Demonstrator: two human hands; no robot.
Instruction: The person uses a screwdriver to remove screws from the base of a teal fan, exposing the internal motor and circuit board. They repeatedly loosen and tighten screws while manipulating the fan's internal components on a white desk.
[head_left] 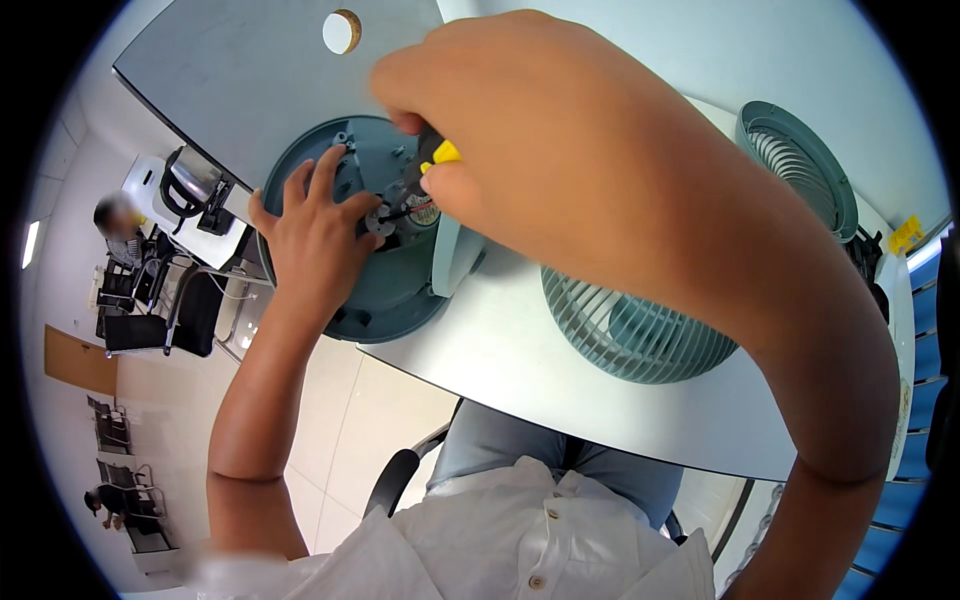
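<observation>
A round grey-green fan base point(390, 316) lies with its inside facing up at the table's left side, showing posts, a small motor-like part and wires. My left hand point(318, 225) rests over it, fingers spread, with the thumb and fingertips by the parts in the middle. My right hand point(500, 140) reaches across from the right, closed around a screwdriver point(430, 158) with a black and yellow handle. The tool points down into the base near my left fingertips; its tip is hard to make out. Part of the base is hidden behind my right hand.
On the white table point(520, 370) lies a grey-green fan grille point(640, 330), partly under my right forearm. Another round fan part point(800, 170) leans at the back right. A white round cap point(341, 33) sits at the far side. A kettle point(190, 180) and chairs point(195, 310) stand leftward.
</observation>
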